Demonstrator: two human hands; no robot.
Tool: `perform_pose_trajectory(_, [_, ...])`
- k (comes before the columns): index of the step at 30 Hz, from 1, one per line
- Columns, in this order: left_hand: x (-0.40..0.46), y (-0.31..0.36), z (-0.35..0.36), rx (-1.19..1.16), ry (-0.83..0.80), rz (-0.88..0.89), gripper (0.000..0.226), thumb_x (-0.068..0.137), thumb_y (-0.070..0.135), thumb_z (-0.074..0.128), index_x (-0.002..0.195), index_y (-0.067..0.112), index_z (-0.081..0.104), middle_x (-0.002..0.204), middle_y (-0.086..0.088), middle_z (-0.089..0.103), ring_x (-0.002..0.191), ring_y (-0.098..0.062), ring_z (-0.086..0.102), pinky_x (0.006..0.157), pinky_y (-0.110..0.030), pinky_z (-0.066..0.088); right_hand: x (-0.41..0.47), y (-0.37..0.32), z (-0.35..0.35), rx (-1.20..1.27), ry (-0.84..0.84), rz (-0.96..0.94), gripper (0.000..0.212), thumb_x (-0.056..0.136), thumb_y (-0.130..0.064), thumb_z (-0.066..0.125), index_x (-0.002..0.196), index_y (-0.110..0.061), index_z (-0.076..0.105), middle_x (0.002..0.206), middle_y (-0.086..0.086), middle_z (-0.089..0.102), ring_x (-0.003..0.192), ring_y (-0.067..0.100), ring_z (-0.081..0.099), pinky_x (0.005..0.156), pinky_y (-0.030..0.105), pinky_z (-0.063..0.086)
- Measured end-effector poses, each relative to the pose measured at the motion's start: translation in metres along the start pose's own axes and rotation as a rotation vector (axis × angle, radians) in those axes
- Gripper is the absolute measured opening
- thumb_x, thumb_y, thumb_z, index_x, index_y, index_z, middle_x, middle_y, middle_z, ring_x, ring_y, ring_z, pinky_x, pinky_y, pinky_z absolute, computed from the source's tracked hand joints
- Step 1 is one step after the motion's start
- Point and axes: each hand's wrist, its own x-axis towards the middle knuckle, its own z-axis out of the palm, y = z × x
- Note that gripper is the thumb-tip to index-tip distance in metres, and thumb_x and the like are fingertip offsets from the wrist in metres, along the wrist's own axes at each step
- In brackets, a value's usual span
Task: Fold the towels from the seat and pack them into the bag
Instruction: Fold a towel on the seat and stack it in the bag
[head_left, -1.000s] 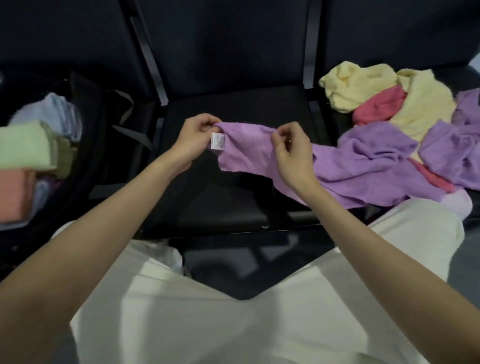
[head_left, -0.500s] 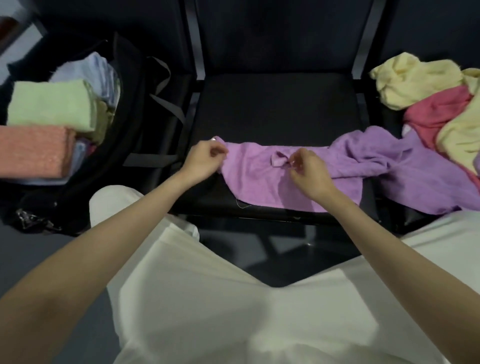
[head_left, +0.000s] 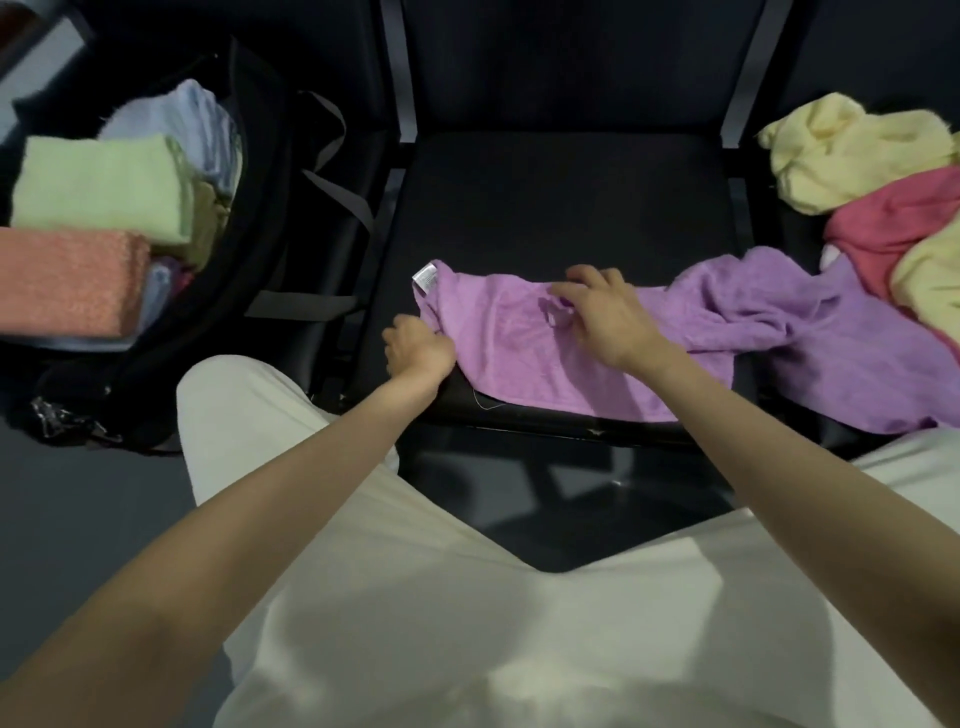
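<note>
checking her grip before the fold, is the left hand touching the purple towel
Touching. The head view shows the left hand gripping the near left edge of the purple towel, fingers curled into the cloth with no gap.

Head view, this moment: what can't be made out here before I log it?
- Left hand: its fingers are curled at the purple towel edge; the grip is hidden by the hand's back.
- White tag: print too small to read.
- Bag: lower layers hidden by the green folded towel and orange folded towel, the latter cut by the left edge.
- Loose pile with the yellow towel: cut by the right edge.
</note>
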Motion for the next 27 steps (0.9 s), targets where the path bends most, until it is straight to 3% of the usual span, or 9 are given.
perform_pose_trajectory(5, [0.015, -0.004, 0.000, 0.090, 0.021, 0.012, 0.036, 0.091, 0.037, 0.055, 0.111, 0.008, 0.061, 0.125, -0.014, 0.053, 0.111, -0.033, 0.055, 0.094, -0.048, 0.048, 0.009, -0.001, -0.006, -0.217, -0.137, -0.116, 0.028, 0.099, -0.030, 0.042, 0.109, -0.015, 0.062, 0.116, 0.007, 0.056, 0.105, 0.029, 0.047, 0.084, 0.036, 0.035])
perform_pose_trajectory(10, [0.025, 0.009, 0.003, 0.055, 0.018, 0.060, 0.034, 0.088, 0.039, 0.062, 0.113, 0.015, 0.059, 0.125, -0.012, 0.055, 0.112, -0.030, 0.055, 0.096, -0.046, 0.046, 0.005, 0.003, -0.015, -0.117, -0.247, -0.130, 0.017, 0.093, -0.024, 0.049, 0.107, -0.017, 0.055, 0.096, 0.006, 0.049, 0.095, 0.029, 0.051, 0.070, 0.032, 0.036])
perform_pose_trajectory(12, [0.029, 0.015, 0.004, 0.092, 0.000, 0.057, 0.040, 0.087, 0.038, 0.064, 0.119, 0.015, 0.057, 0.130, -0.014, 0.050, 0.117, -0.031, 0.052, 0.099, -0.046, 0.045, 0.001, 0.004, -0.015, -0.063, -0.266, -0.114, 0.005, 0.091, -0.024, 0.053, 0.091, -0.020, 0.055, 0.084, 0.000, 0.043, 0.086, 0.028, 0.055, 0.067, 0.030, 0.036])
perform_pose_trajectory(13, [0.030, 0.019, 0.005, 0.116, -0.008, 0.062, 0.039, 0.086, 0.037, 0.065, 0.118, 0.016, 0.057, 0.132, -0.014, 0.048, 0.119, -0.032, 0.050, 0.100, -0.045, 0.044, -0.002, 0.004, -0.016, -0.054, -0.265, -0.089, 0.013, 0.091, -0.024, 0.053, 0.079, -0.020, 0.051, 0.081, -0.001, 0.043, 0.081, 0.028, 0.055, 0.065, 0.030, 0.036])
perform_pose_trajectory(15, [0.031, 0.024, 0.006, 0.149, -0.027, 0.069, 0.028, 0.087, 0.038, 0.064, 0.107, 0.018, 0.063, 0.132, -0.014, 0.048, 0.121, -0.031, 0.048, 0.101, -0.045, 0.043, -0.005, 0.006, -0.018, -0.036, -0.199, -0.025, 0.019, 0.090, -0.019, 0.052, 0.071, -0.014, 0.049, 0.081, 0.005, 0.050, 0.079, 0.030, 0.055, 0.062, 0.032, 0.038])
perform_pose_trajectory(18, [0.032, 0.033, 0.006, 0.052, -0.034, 0.086, 0.016, 0.089, 0.034, 0.062, 0.079, 0.021, 0.062, 0.117, -0.008, 0.060, 0.109, -0.028, 0.056, 0.094, -0.042, 0.049, -0.011, 0.011, -0.028, 0.268, 0.146, 0.151, 0.010, 0.088, -0.014, 0.057, 0.080, -0.010, 0.062, 0.080, 0.004, 0.061, 0.074, 0.023, 0.058, 0.065, 0.030, 0.046])
perform_pose_trajectory(21, [0.036, 0.052, -0.007, -0.173, 0.078, 0.215, 0.005, 0.090, 0.016, 0.060, 0.086, 0.017, 0.061, 0.098, -0.004, 0.067, 0.091, -0.022, 0.064, 0.082, -0.035, 0.053, -0.015, 0.011, -0.041, 0.689, 0.420, 0.336, 0.015, 0.086, -0.014, 0.064, 0.074, -0.007, 0.066, 0.066, 0.000, 0.065, 0.057, 0.009, 0.059, 0.061, 0.022, 0.048])
perform_pose_trajectory(24, [0.038, 0.084, -0.034, -0.416, 0.207, 0.371, 0.012, 0.091, 0.004, 0.057, 0.088, 0.016, 0.059, 0.090, -0.002, 0.066, 0.081, -0.017, 0.067, 0.076, -0.033, 0.057, -0.015, 0.009, -0.048, 0.964, 0.429, 0.402, 0.016, 0.085, -0.009, 0.067, 0.072, 0.000, 0.067, 0.064, 0.010, 0.067, 0.051, 0.012, 0.060, 0.061, 0.029, 0.054])
perform_pose_trajectory(27, [0.037, 0.114, -0.059, -0.623, 0.219, 0.475, 0.011, 0.092, 0.002, 0.055, 0.090, 0.011, 0.060, 0.089, -0.006, 0.066, 0.064, -0.004, 0.064, 0.064, -0.020, 0.055, -0.012, 0.009, -0.049, 1.028, 0.414, 0.421, 0.007, 0.081, -0.006, 0.072, 0.076, -0.003, 0.068, 0.065, 0.007, 0.066, 0.056, 0.013, 0.062, 0.067, 0.033, 0.055])
